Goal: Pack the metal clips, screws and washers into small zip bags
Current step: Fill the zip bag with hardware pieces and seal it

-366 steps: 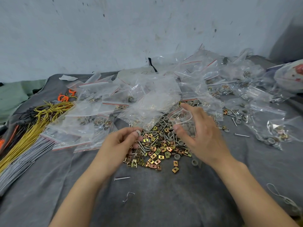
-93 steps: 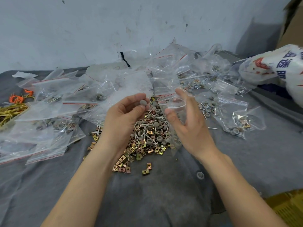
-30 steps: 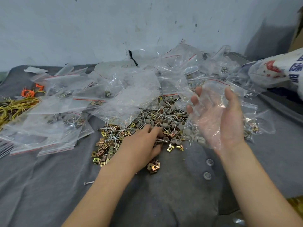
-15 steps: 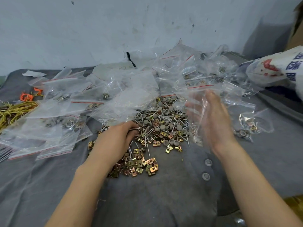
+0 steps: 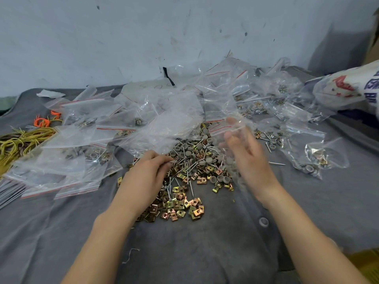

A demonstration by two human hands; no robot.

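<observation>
While L hand pinches screws, R hand — blurred — backs zip bag; grip unclear.

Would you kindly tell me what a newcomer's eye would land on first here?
A heap of brassy clips, screws and grey washers sits on the cloth, with the left hand pinching screws at its edge. Behind it sprawl clear zip bags; the blurred right hand has one against it.

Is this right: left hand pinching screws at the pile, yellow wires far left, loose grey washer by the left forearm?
No. The head view shows the grey washer beside the right forearm, not the left. The left hand pinching screws and the yellow wires far left stand.
</observation>
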